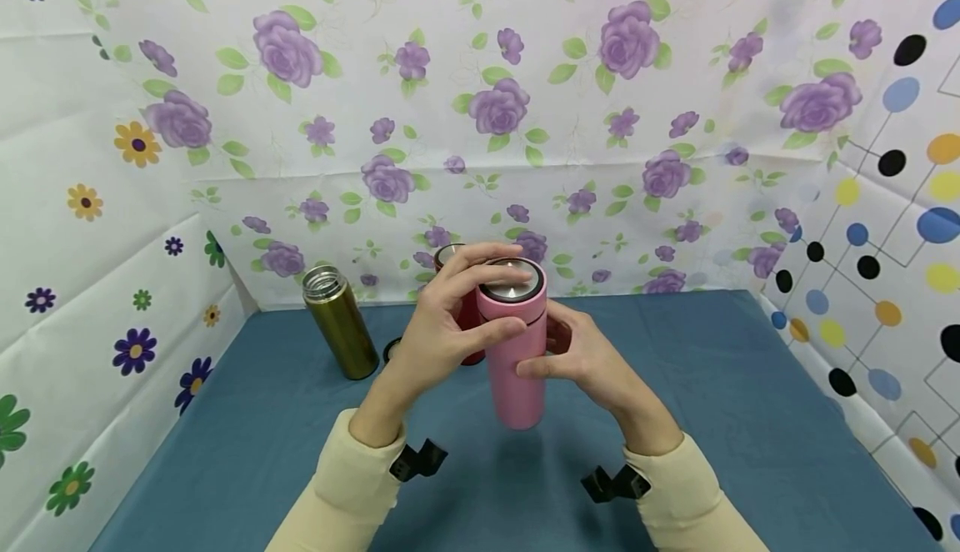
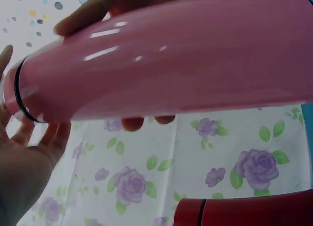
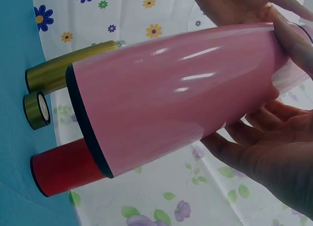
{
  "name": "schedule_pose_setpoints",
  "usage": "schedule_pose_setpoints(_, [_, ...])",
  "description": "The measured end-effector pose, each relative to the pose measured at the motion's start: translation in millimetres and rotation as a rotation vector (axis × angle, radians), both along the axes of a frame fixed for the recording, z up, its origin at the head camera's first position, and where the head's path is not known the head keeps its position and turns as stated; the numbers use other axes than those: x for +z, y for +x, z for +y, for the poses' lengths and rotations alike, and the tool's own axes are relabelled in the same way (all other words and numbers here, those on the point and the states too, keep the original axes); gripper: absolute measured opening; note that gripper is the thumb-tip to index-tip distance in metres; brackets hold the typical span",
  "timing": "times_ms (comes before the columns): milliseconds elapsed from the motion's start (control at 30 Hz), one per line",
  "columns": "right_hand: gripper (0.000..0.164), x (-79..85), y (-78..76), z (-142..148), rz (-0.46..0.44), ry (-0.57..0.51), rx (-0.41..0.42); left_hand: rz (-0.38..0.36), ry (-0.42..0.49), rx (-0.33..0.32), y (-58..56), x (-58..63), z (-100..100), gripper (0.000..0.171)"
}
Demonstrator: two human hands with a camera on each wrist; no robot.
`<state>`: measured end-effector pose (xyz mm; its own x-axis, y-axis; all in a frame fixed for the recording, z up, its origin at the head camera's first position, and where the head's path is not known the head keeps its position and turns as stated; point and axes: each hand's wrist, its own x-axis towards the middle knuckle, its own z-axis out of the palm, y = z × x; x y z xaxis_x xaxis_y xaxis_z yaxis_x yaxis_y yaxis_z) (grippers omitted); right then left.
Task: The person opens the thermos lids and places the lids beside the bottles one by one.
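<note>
A pink thermos flask [image 1: 517,377] stands upright between both hands, its base over a shadow on the table. My right hand [image 1: 596,360] grips the flask's body from the right, thumb across the front and fingers behind. My left hand [image 1: 442,318] holds the flask's lid [image 1: 513,282], its fingers over the steel top and its thumb on the near side. The right wrist view shows the flask's dark base ring. Behind my left hand, a red flask [image 1: 471,318] is partly hidden; the right wrist view shows its lower part [image 3: 66,167].
An olive-gold flask [image 1: 341,323] stands open-mouthed at the back left of the blue table [image 1: 247,444]. Beside it lies its small gold lid [image 3: 36,110], mostly hidden by my left hand in the head view. Flowered cloth [image 1: 450,118] hangs behind the table.
</note>
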<state>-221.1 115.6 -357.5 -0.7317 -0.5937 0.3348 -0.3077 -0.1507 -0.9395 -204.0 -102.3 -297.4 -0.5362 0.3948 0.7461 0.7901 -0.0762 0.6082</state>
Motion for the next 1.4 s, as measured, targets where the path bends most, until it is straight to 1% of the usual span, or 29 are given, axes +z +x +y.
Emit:
schedule_pose_setpoints(100, [0.065,-0.2,0.1,0,0.002,-0.002,0.015,-0.046,-0.012,-0.085,0.5,0.0,-4,0.052])
schedule_pose_setpoints(167, [0.065,-0.3,0.4,1,0.001,-0.004,0.026,-0.060,-0.016,-0.128,0.8,0.4,-5,0.049])
schedule_pose_setpoints(233, [0.066,-0.2,0.9,1,-0.001,-0.005,0.035,-0.067,-0.018,-0.150,1.1,1.0,-5,0.045])
schedule_pose_setpoints(300, [0.067,-0.2,1.2,1,-0.001,-0.005,0.041,-0.062,-0.012,-0.156,1.2,1.4,-5,0.042])
schedule_pose_setpoints(433, [0.068,-0.2,1.2,1,0.008,-0.001,0.040,-0.019,0.010,-0.116,0.8,1.5,-3,0.038])
schedule_pose_setpoints(567, [0.068,-0.6,0.5,0,0.017,0.005,0.035,0.045,0.024,-0.045,0.0,1.3,0,0.040])
schedule_pose_setpoints(667, [0.068,-0.9,-0.2,-1,0.015,0.013,0.029,0.079,0.027,0.010,-0.4,1.3,2,0.044])
schedule_pose_setpoints(800, [0.068,-1.0,-0.3,-1,0.008,0.013,0.028,0.093,0.033,0.054,-0.7,1.0,4,0.047])
schedule_pose_setpoints(1000, [0.067,-0.8,-0.5,-1,-0.001,0.004,0.033,0.086,0.019,0.078,-0.9,0.8,5,0.048])
schedule_pose_setpoints(1100, [0.066,-0.4,-0.3,-1,-0.002,-0.001,0.037,0.062,-0.014,0.061,-0.5,0.5,3,0.050])
schedule_pose_setpoints(1167, [0.065,-0.3,-0.1,-1,-0.001,-0.005,0.041,0.039,-0.042,0.033,0.4,0.5,1,0.050])
schedule_pose_setpoints(1300, [0.066,-0.2,0.2,0,0.005,-0.006,0.050,-0.022,-0.095,-0.048,2.4,1.3,-4,0.049])
schedule_pose_setpoints(1400, [0.067,-0.2,0.7,0,0.009,-0.002,0.051,-0.058,-0.111,-0.109,3.0,1.8,-7,0.045])
